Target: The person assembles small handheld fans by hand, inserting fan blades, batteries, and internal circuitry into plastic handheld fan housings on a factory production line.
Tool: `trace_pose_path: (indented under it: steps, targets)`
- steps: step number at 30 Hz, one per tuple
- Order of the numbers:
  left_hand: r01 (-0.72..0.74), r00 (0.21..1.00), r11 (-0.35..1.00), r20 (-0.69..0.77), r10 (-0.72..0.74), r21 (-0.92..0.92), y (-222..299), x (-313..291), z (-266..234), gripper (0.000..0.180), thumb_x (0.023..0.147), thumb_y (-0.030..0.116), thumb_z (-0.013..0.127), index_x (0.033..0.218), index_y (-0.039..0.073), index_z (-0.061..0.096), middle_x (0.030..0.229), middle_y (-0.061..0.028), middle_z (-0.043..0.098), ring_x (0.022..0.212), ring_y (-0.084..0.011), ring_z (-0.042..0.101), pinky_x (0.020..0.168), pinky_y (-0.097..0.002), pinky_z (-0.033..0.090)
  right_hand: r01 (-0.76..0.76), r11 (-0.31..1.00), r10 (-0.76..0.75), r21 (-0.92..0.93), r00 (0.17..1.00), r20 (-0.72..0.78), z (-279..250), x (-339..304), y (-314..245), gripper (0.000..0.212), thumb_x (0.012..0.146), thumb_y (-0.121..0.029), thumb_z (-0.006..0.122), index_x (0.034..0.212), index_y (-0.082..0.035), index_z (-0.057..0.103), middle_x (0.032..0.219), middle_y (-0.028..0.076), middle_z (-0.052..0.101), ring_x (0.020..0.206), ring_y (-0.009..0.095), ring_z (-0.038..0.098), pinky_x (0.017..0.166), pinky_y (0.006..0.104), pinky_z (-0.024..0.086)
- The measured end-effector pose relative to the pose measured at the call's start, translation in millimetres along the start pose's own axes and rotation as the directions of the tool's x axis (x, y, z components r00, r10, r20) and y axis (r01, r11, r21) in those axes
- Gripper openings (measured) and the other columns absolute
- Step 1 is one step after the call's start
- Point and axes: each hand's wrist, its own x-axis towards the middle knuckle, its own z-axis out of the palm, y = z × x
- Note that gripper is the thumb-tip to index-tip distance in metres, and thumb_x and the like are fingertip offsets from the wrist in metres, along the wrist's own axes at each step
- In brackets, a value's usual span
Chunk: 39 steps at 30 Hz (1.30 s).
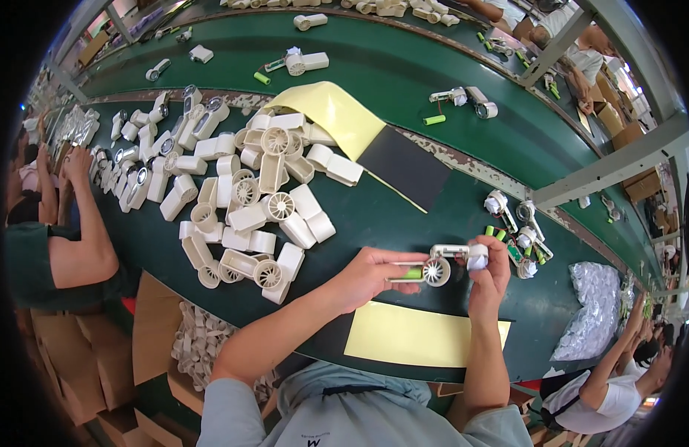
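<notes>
White handheld fan body (439,266) lies horizontally between both hands above the desk (404,216): left hand (374,277) grips its handle end, right hand (490,277) pinches its outer end.

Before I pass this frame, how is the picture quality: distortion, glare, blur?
Head view: strong fisheye, with the green conveyor belt and metal frame bars bowed and black corners around the rim; lighting is even, with soft shadows; mild glare on the plastic bags; both hands, left and right, and the white fan part look sharp.
</notes>
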Motion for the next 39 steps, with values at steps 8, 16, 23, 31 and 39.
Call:
trace_pose_path:
  steps: [8,16,23,31,39]
  targets:
    - [-0.170,0.973,0.974,-0.130,0.190,0.148,1.6,8.1,1.2,0.040,0.102,-0.001,0.050,0.141,-0.005,0.059,0.121,-0.0172,0.070,0.099,-0.0254,0.074,0.092,-0.0352,0.060,0.386,0.699,-0.045,-0.602,0.863,0.502,67.6,-62.5,-57.0,0.022,0.084,-0.002,0.076,0.105,-0.002,0.068,0.094,0.012,0.065,0.081,0.030,0.065,0.072,0.0388,0.053]
    - [-0.439,0.876,0.878,-0.126,0.465,0.190,-1.9,15.8,-10.0,0.039,0.104,-0.002,0.048,0.140,-0.004,0.060,0.128,-0.0137,0.064,0.110,-0.0282,0.072,0.099,-0.0350,0.059,0.218,0.487,0.193,-0.846,0.917,0.348,130.6,-101.3,-20.9,0.029,0.090,-0.010,0.075,0.115,0.000,0.064,0.099,0.013,0.062,0.076,0.032,0.069,0.064,0.0417,0.055]
    - [-0.470,0.851,0.851,-0.137,0.508,0.234,-6.8,14.0,-12.6,0.039,0.103,-0.004,0.047,0.140,-0.004,0.060,0.130,-0.0138,0.062,0.111,-0.0286,0.071,0.101,-0.0360,0.059,0.218,0.549,0.060,-0.807,0.953,0.298,146.3,-110.8,3.7,0.029,0.086,-0.009,0.078,0.108,-0.001,0.061,0.098,0.014,0.062,0.079,0.033,0.064,0.067,0.0434,0.049]
    - [-0.456,0.871,0.873,-0.115,0.477,0.170,-3.0,16.0,-14.7,0.039,0.103,-0.003,0.048,0.140,-0.004,0.060,0.130,-0.0135,0.062,0.117,-0.0261,0.068,0.103,-0.0368,0.059,0.416,0.572,-0.187,-0.707,0.905,0.381,145.1,-110.1,14.3,0.028,0.083,0.001,0.078,0.102,-0.003,0.059,0.099,0.014,0.068,0.085,0.031,0.067,0.074,0.0382,0.053]
    - [-0.478,0.834,0.803,-0.104,0.542,0.356,-7.8,14.4,-10.5,0.040,0.101,-0.006,0.049,0.138,-0.001,0.063,0.126,-0.0120,0.063,0.112,-0.0224,0.069,0.100,-0.0337,0.059,0.142,0.940,-0.034,-0.311,0.944,0.328,93.3,-103.2,6.4,0.025,0.085,0.005,0.074,0.106,-0.002,0.061,0.099,0.014,0.068,0.090,0.027,0.068,0.081,0.0321,0.054]
